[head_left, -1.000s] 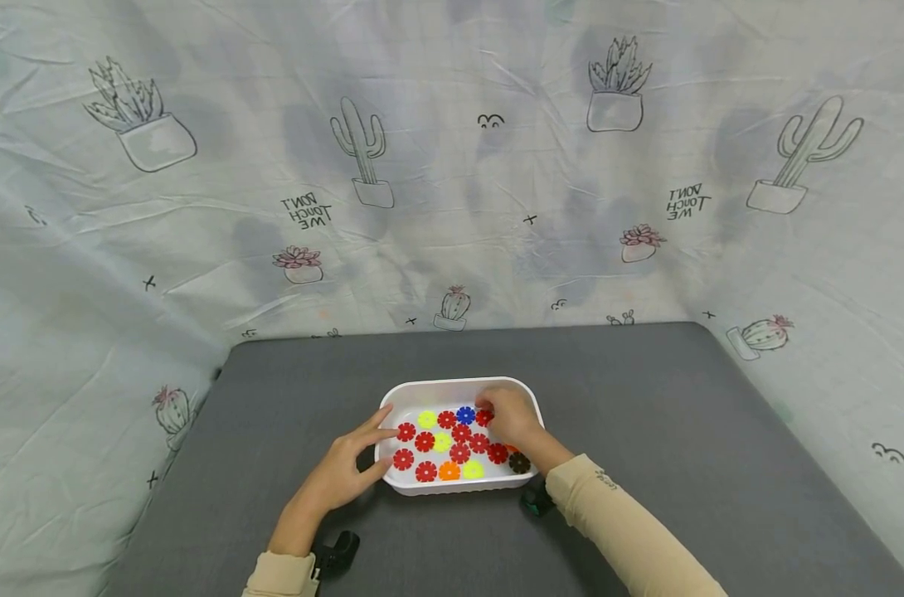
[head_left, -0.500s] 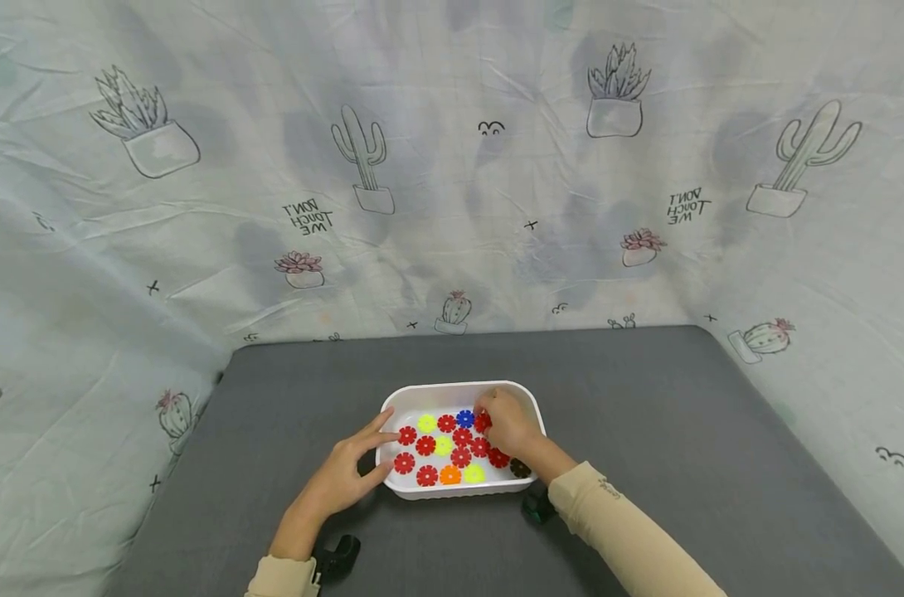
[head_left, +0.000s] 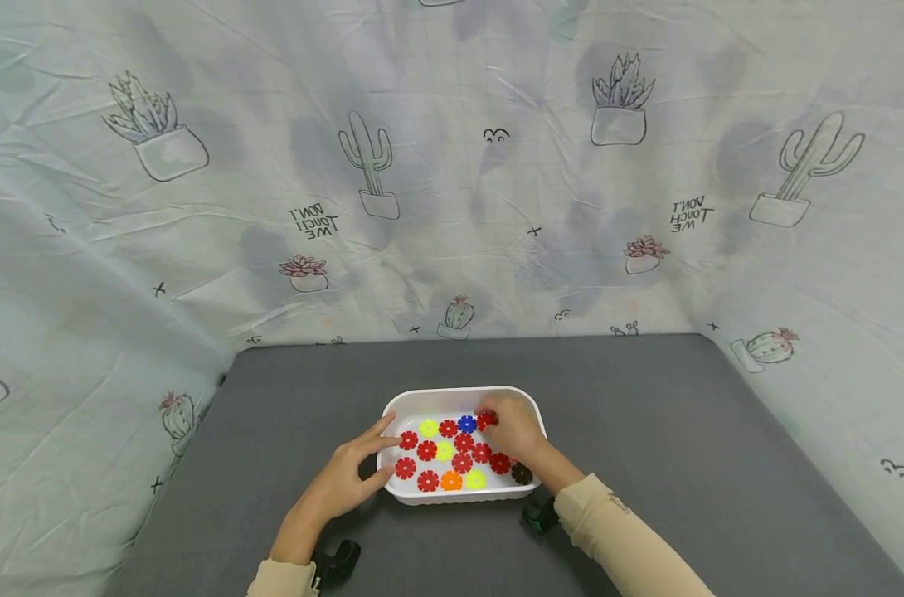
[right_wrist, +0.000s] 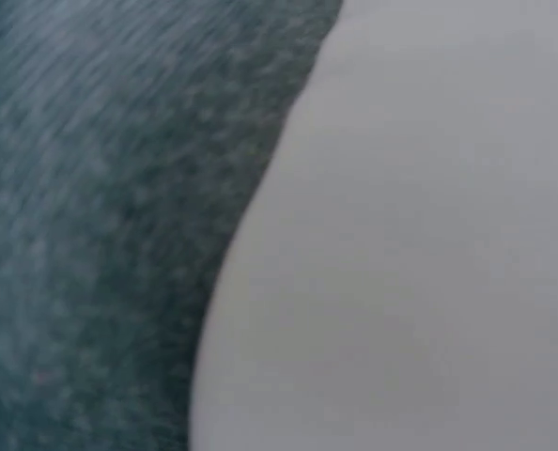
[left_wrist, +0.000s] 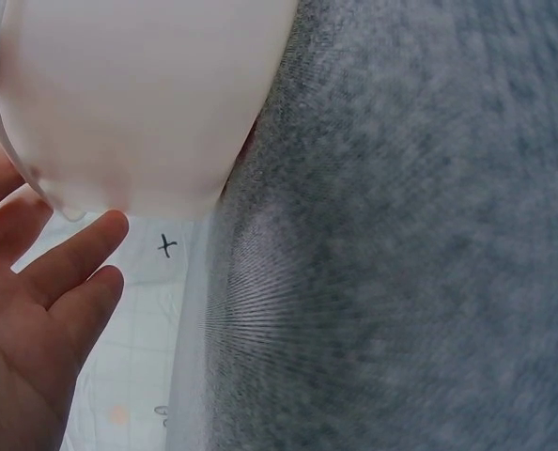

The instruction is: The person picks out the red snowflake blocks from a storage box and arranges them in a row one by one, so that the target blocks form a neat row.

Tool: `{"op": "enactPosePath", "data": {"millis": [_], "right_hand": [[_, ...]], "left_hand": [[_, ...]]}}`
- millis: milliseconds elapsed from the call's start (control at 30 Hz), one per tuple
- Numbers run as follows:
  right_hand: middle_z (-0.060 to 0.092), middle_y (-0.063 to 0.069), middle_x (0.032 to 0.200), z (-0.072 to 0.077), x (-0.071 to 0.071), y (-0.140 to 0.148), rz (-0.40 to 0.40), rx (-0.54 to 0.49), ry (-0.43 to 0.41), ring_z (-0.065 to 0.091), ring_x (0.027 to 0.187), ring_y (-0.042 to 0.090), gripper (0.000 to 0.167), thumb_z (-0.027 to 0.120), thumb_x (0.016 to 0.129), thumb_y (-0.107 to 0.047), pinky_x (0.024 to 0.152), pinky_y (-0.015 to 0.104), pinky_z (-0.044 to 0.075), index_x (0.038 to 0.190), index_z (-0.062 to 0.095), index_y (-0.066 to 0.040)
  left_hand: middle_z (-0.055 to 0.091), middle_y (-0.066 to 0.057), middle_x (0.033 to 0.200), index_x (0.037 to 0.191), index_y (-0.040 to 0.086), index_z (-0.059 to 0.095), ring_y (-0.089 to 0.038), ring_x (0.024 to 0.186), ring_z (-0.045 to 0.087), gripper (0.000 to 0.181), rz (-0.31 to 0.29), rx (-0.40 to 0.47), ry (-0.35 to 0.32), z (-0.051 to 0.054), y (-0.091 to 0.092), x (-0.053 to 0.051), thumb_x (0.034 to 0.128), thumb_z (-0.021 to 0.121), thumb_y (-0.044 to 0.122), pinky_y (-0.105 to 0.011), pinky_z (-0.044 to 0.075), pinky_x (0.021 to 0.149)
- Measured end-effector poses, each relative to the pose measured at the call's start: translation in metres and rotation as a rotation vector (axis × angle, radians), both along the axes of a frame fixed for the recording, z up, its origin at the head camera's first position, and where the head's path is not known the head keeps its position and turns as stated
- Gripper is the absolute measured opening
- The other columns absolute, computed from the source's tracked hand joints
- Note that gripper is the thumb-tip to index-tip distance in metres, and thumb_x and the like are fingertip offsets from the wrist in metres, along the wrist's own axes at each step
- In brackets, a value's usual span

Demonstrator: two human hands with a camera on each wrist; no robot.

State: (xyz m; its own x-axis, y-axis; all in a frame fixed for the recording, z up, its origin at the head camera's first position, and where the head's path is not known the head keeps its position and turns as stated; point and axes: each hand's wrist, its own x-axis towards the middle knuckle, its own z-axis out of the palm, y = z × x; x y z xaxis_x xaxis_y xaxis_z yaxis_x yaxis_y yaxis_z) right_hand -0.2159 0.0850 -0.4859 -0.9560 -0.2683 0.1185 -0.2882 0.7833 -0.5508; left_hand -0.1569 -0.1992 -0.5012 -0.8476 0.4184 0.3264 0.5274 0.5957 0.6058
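Observation:
A white tray (head_left: pixel 463 497) holds flower-shaped discs lying flat: several red ones, yellow-green ones, a blue disc (head_left: pixel 467 424), an orange disc (head_left: pixel 451 481) and a dark brown disc (head_left: pixel 522 473). My left hand (head_left: pixel 340 481) rests at the tray's left end with fingers spread over the rim. In the left wrist view, the left hand (left_wrist: pixel 35 310) lies against the tray's outer wall (left_wrist: pixel 147 103). Reaching over the right side, my right hand (head_left: pixel 513 427) pinches a red disc (head_left: pixel 486 420) beside the blue one; its fingertips are partly hidden. The right wrist view shows only the tray wall (right_wrist: pixel 401 244).
The tray stands on a grey tabletop (head_left: pixel 631 414). A pale cloth (head_left: pixel 437 207) with printed cacti hangs behind the table and along both sides. Dark wrist devices show beneath each wrist.
The red disc at my right fingertips has shifted slightly towards the tray's back wall and looks tilted. My left hand stays in place on the rim.

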Motion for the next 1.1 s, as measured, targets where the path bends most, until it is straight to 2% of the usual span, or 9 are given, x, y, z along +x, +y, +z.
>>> {"op": "enactPosePath", "data": {"millis": [200, 300, 600, 833, 967, 1100], "right_hand": [[0.068, 0.005, 0.095, 0.008, 0.004, 0.006, 0.024, -0.139, -0.025, 0.062, 0.084, 0.018, 0.025, 0.072, 0.080, -0.002, 0.077, 0.036, 0.056, 0.105, 0.071, -0.004], [0.069, 0.005, 0.099, 0.011, 0.006, 0.012, 0.000, -0.210, -0.067, 0.064, 0.088, 0.019, 0.028, 0.072, 0.080, -0.003, 0.078, 0.035, 0.056, 0.108, 0.070, -0.004], [0.069, 0.006, 0.105, 0.022, 0.015, 0.037, -0.065, -0.405, -0.094, 0.065, 0.095, 0.022, 0.035, 0.070, 0.082, -0.002, 0.083, 0.036, 0.056, 0.116, 0.066, -0.007], [0.066, 0.018, 0.110, 0.013, 0.010, 0.073, -0.041, -0.628, 0.015, 0.063, 0.094, 0.022, 0.034, 0.067, 0.084, 0.000, 0.081, 0.018, 0.052, 0.118, 0.063, 0.000], [0.062, 0.028, 0.111, 0.003, 0.004, 0.093, -0.090, -0.754, 0.041, 0.062, 0.088, 0.010, 0.036, 0.067, 0.083, 0.004, 0.074, 0.013, 0.052, 0.119, 0.060, 0.007], [0.059, 0.031, 0.114, -0.005, -0.002, 0.109, -0.158, -0.783, 0.017, 0.059, 0.086, -0.001, 0.038, 0.065, 0.082, 0.008, 0.073, 0.012, 0.051, 0.120, 0.058, 0.009]], "left_hand": [[0.041, -0.007, 0.149, 0.119, 0.009, 0.066, -0.028, 0.129, 0.048, 0.035, -0.007, 0.003, 0.023, -0.001, 0.000, 0.000, 0.0859, 0.066, 0.020, -0.054, 0.043, 0.098], [0.042, -0.007, 0.149, 0.119, 0.010, 0.066, -0.028, 0.129, 0.048, 0.035, -0.004, 0.000, 0.029, -0.002, 0.000, 0.001, 0.0861, 0.066, 0.020, -0.054, 0.044, 0.097], [0.041, -0.006, 0.149, 0.119, 0.009, 0.066, -0.028, 0.129, 0.048, 0.035, 0.003, 0.004, 0.017, 0.000, 0.001, 0.001, 0.0851, 0.067, 0.019, -0.053, 0.044, 0.098], [0.041, -0.007, 0.149, 0.119, 0.009, 0.066, -0.028, 0.130, 0.047, 0.036, 0.006, 0.001, 0.021, 0.001, 0.001, 0.001, 0.0844, 0.067, 0.019, -0.054, 0.043, 0.098], [0.042, -0.007, 0.148, 0.119, 0.010, 0.066, -0.029, 0.129, 0.048, 0.036, 0.011, -0.007, 0.018, 0.001, 0.001, 0.001, 0.0844, 0.067, 0.020, -0.054, 0.044, 0.097], [0.042, -0.007, 0.148, 0.120, 0.011, 0.066, -0.028, 0.129, 0.048, 0.037, 0.017, -0.010, 0.007, 0.000, 0.001, 0.002, 0.0849, 0.067, 0.022, -0.054, 0.044, 0.097]]}}
